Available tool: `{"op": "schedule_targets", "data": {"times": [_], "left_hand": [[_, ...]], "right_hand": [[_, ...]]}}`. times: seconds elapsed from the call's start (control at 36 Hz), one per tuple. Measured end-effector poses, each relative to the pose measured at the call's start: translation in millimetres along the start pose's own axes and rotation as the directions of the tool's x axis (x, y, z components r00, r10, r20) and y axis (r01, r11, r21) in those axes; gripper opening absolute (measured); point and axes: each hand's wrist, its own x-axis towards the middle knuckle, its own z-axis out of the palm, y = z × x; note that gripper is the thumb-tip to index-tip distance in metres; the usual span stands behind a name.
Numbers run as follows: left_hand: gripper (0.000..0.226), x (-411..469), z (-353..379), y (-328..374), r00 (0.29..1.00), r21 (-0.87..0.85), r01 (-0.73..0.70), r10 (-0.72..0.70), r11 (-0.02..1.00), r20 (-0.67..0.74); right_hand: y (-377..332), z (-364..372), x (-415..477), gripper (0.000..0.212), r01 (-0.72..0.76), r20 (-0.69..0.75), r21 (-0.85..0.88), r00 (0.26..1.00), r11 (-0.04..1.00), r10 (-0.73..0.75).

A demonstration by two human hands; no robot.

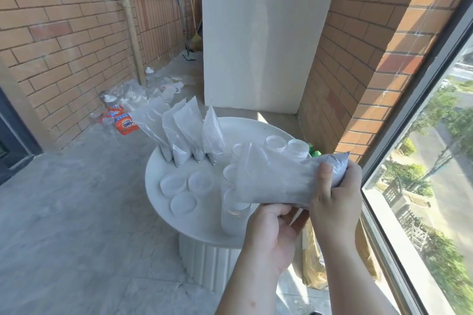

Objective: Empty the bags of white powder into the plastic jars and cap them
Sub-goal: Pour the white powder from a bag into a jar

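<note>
The left hand (268,233) grips the bag (276,181) from below and the right hand (332,192) squeezes its full end, mouth over the nearest jar (234,215); tilting too fast could spill powder onto the table (163,161).

Both hands grip a bag of white powder (276,181) over an open jar (234,212): left hand (268,235) beneath; right hand (335,194) squeezing its end; round white bench (158,174) below.
</note>
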Motion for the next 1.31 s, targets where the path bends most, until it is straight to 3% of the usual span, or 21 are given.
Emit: {"op": "schedule_targets", "data": {"times": [0.47, 0.64, 0.92, 1.31], "left_hand": [[0.046, -3.1, 3.6, 3.3, 1.0, -0.012, -0.004, 0.004, 1.0, 0.015], [0.047, -1.4, 3.4, 2.5, 1.0, -0.02, -0.003, 0.003, 1.0, 0.022], [0.051, 0.9, 1.8, 2.7, 1.0, -0.02, 0.001, 0.0, 1.0, 0.023], [0.047, -0.4, 3.9, 4.0, 0.999, -0.057, 0.021, -0.019, 0.998, 0.037]], "right_hand": [[-5.2, 2.5, -4.2, 0.047, 0.053, 0.014, 0.014, 0.998, 0.998, -0.053], [-5.2, 3.2, -3.1, 0.027, 0.056, 0.047, -0.003, 0.997, 0.998, -0.055], [-3.7, 5.6, -3.1, 0.036, 0.069, 0.03, 0.003, 0.997, 0.998, -0.069], [-3.5, 6.9, -4.9, 0.029, 0.085, 0.045, -0.024, 0.995, 0.996, -0.084]]}}
